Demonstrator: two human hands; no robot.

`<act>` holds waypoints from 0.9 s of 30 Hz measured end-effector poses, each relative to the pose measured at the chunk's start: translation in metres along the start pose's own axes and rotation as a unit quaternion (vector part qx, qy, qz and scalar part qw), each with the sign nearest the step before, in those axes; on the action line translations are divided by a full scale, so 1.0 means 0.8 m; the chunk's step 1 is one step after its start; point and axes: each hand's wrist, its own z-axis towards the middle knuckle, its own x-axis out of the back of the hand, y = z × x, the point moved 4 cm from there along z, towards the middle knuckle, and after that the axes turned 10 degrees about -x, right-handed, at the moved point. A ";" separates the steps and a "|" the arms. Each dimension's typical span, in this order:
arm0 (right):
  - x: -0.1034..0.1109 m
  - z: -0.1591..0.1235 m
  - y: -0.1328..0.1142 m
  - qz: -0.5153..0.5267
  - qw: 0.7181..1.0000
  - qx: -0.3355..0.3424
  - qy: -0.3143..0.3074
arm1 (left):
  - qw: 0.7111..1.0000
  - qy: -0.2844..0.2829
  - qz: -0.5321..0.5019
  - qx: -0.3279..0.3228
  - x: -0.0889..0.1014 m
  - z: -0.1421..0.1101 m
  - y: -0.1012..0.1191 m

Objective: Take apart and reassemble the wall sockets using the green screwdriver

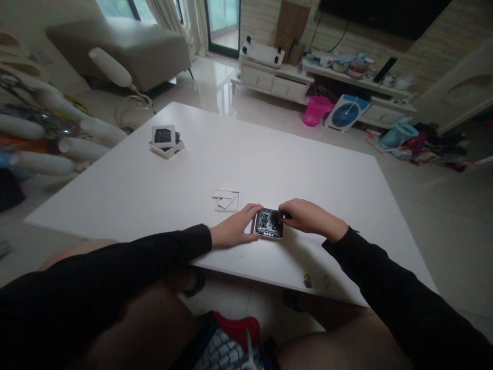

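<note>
Low over the near part of the white table, my left hand (235, 227) grips the left side of a square panel (268, 223), its thumb at the near corner and its fingers at the far one. The panel has a white rim and a black face with raised parts, and small light marks run along its near edge. At the panel's right edge, my right hand (306, 215) is closed in a pinch. A small dark thing shows at those fingertips, too unclear to name. Left of the panel lies a white frame (217, 206) with flat white pieces across it.
Farther left on the table (246, 154) sits a pile of square white and black parts (166, 140). A small yellow figure (307, 280) is near the front edge. Beyond the table are a pink basket (316, 110), a blue-and-white fan (346, 112) and a low cabinet (269, 82).
</note>
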 end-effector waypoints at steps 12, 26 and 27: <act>-0.012 0.003 -0.017 -0.043 0.999 -0.015 -0.005 | 1.000 -0.002 0.001 0.000 0.001 0.000 0.002; -0.023 0.001 -0.038 -0.137 0.989 -0.041 -0.038 | 1.000 0.004 -0.005 -0.001 0.000 0.000 0.000; -0.023 0.001 -0.038 -0.139 0.989 -0.040 -0.038 | 1.000 0.003 -0.005 0.000 0.000 0.000 -0.001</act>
